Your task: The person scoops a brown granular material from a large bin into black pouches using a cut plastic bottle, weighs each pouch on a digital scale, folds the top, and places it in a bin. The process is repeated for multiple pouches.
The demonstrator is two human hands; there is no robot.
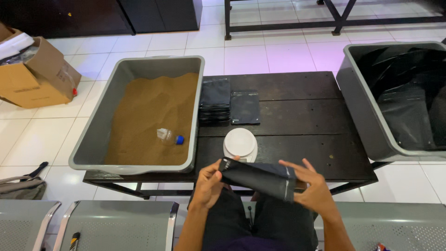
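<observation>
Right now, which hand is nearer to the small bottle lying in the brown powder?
Left. The left hand holds the black pouch just below and right of the bottle; the right hand holds the pouch's other end, farther right.

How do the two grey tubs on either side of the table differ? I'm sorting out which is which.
The left tub holds brown powder with a cut plastic bottle lying on it; the right tub holds black pouches. The left tub shows whole; the right tub is cut off by the picture's edge. The left tub rests on the dark table; the right tub overhangs its end. Both are grey, rectangular and open-topped.
</observation>
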